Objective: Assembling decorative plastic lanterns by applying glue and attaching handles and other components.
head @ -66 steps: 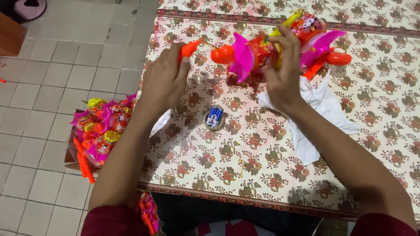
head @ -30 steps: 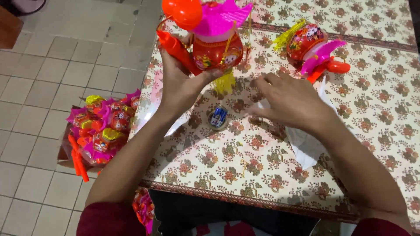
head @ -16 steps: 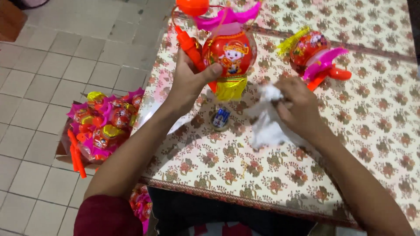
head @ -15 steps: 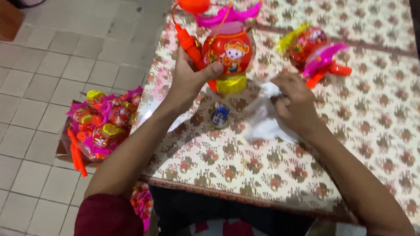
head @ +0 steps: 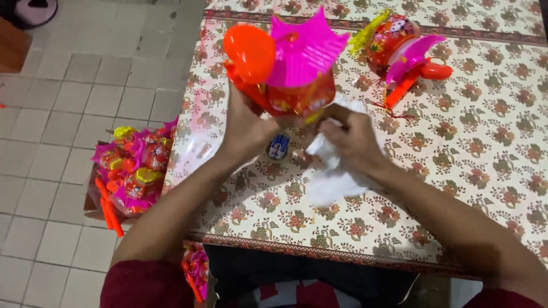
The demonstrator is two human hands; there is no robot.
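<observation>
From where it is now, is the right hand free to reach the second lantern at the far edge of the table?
Probably not at once: the right hand grips a white cloth against the held lantern. The second lantern lies apart, with bare table between.

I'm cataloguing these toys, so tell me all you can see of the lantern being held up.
The lantern is a red, glossy, plastic-looking drum with a magenta pleated paper fan on top, an orange ball and an orange stick at its left. It is tilted above the table, gripped from below by the left hand; the right hand, holding a white cloth, reaches its underside.
</observation>
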